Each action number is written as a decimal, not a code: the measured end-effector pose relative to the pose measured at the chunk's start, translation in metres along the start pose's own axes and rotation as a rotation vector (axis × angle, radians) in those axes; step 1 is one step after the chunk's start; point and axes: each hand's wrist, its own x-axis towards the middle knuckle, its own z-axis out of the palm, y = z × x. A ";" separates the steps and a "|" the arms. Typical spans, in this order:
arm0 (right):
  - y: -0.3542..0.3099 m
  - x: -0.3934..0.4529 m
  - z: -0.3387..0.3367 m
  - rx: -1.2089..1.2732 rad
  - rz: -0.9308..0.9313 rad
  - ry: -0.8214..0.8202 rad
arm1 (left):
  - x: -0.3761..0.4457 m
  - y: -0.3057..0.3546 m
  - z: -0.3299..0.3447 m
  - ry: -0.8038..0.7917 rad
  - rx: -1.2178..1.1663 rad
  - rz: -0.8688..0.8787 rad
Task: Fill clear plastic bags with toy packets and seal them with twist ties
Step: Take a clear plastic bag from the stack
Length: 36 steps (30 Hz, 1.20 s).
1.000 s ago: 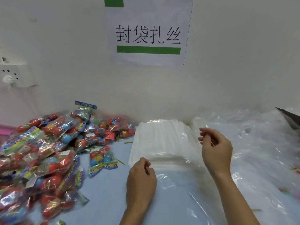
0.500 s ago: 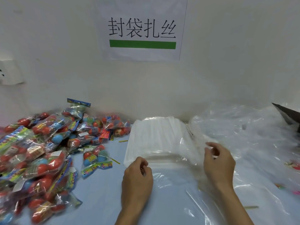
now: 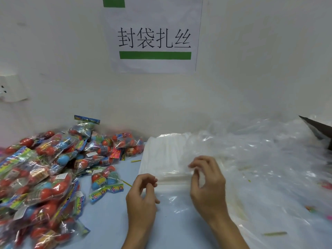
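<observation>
Head view, read left to right: toy packets lie heaped loose on the table at far left, none bagged that I can see. One packet sits apart, nearest the hands. Left hand hovers at the near corner of the flat stack of clear bags, grip curled, thumb meeting fingertips; whether it pinches film, cannot tell. Right hand has its grip pinched on the top bag's edge. Loose twist ties lie at right on crumpled plastic. Judgement: early stage, a bag being separated; filling and tying all remain.
</observation>
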 end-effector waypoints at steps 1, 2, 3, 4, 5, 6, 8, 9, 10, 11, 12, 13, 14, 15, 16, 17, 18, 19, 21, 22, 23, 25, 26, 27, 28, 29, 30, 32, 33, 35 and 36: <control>-0.004 -0.003 0.003 0.019 -0.015 -0.070 | 0.002 0.000 -0.001 -0.002 -0.055 -0.015; -0.008 -0.007 0.006 0.040 -0.028 -0.140 | 0.003 0.000 -0.002 -0.011 -0.118 -0.046; -0.013 -0.011 0.010 0.065 -0.038 -0.207 | 0.005 -0.001 -0.002 -0.031 -0.192 -0.095; -0.017 -0.014 0.014 0.093 -0.043 -0.274 | 0.006 0.000 -0.002 -0.068 -0.277 -0.162; -0.023 -0.018 0.018 0.125 -0.051 -0.342 | 0.007 0.000 -0.003 -0.109 -0.358 -0.242; -0.028 -0.021 0.021 0.163 -0.061 -0.416 | 0.009 0.000 -0.005 -0.144 -0.438 -0.322; -0.036 -0.025 0.024 0.220 -0.065 -0.573 | 0.011 -0.001 -0.009 -0.195 -0.497 -0.413; -0.038 -0.026 0.024 0.226 -0.060 -0.633 | 0.012 -0.002 -0.011 -0.217 -0.469 -0.419; -0.038 -0.027 0.024 0.217 -0.050 -0.664 | 0.012 -0.003 -0.012 -0.225 -0.428 -0.407; -0.037 -0.028 0.022 0.189 -0.036 -0.664 | 0.013 -0.004 -0.012 -0.212 -0.394 -0.386; -0.034 -0.027 0.021 0.126 -0.026 -0.635 | 0.013 -0.005 -0.012 -0.187 -0.380 -0.360; -0.031 -0.025 0.018 0.028 -0.030 -0.576 | 0.013 -0.005 -0.011 -0.164 -0.389 -0.337; -0.028 -0.021 0.016 -0.085 -0.040 -0.503 | 0.012 -0.005 -0.010 -0.154 -0.410 -0.319; -0.026 -0.018 0.013 -0.186 -0.038 -0.444 | 0.012 -0.003 -0.009 -0.160 -0.434 -0.302; -0.024 -0.016 0.011 -0.263 -0.021 -0.412 | 0.011 -0.002 -0.008 -0.175 -0.449 -0.281; -0.023 -0.014 0.010 -0.322 -0.003 -0.398 | 0.010 -0.001 -0.006 -0.201 -0.454 -0.253; -0.022 -0.012 0.009 -0.382 0.015 -0.392 | 0.008 -0.001 -0.004 -0.237 -0.450 -0.217; -0.022 -0.009 0.008 -0.452 0.042 -0.396 | 0.007 0.000 -0.003 -0.272 -0.438 -0.188; -0.019 0.003 0.005 -0.575 0.121 -0.406 | 0.004 -0.002 -0.002 -0.324 -0.410 -0.166; -0.017 0.014 0.002 -0.582 0.148 -0.413 | 0.002 -0.003 -0.003 -0.337 -0.391 -0.168; -0.014 0.026 -0.002 -0.544 0.159 -0.400 | 0.002 -0.004 -0.003 -0.344 -0.371 -0.173; -0.009 0.056 -0.014 -0.435 0.173 -0.298 | 0.002 -0.005 -0.005 -0.338 -0.350 -0.191; -0.004 0.073 -0.022 -0.401 0.174 -0.196 | 0.002 -0.005 -0.005 -0.330 -0.351 -0.201; 0.003 0.093 -0.030 -0.378 0.184 -0.097 | 0.002 -0.005 -0.005 -0.322 -0.358 -0.213; 0.013 0.114 -0.040 -0.361 0.217 -0.012 | 0.003 -0.005 -0.006 -0.314 -0.368 -0.225; 0.025 0.135 -0.050 -0.349 0.272 0.070 | 0.003 -0.005 -0.006 -0.307 -0.377 -0.236; 0.039 0.156 -0.062 -0.334 0.336 0.171 | 0.003 -0.005 -0.006 -0.302 -0.383 -0.246; 0.070 0.190 -0.090 -0.311 0.466 0.362 | 0.004 -0.006 -0.006 -0.301 -0.395 -0.258; 0.086 0.202 -0.103 -0.331 0.544 0.357 | 0.004 -0.006 -0.006 -0.304 -0.398 -0.258; 0.111 0.211 -0.122 -0.447 0.754 0.072 | 0.004 -0.007 -0.006 -0.313 -0.399 -0.258; 0.117 0.211 -0.129 -0.502 0.856 -0.127 | 0.005 -0.007 -0.006 -0.317 -0.400 -0.260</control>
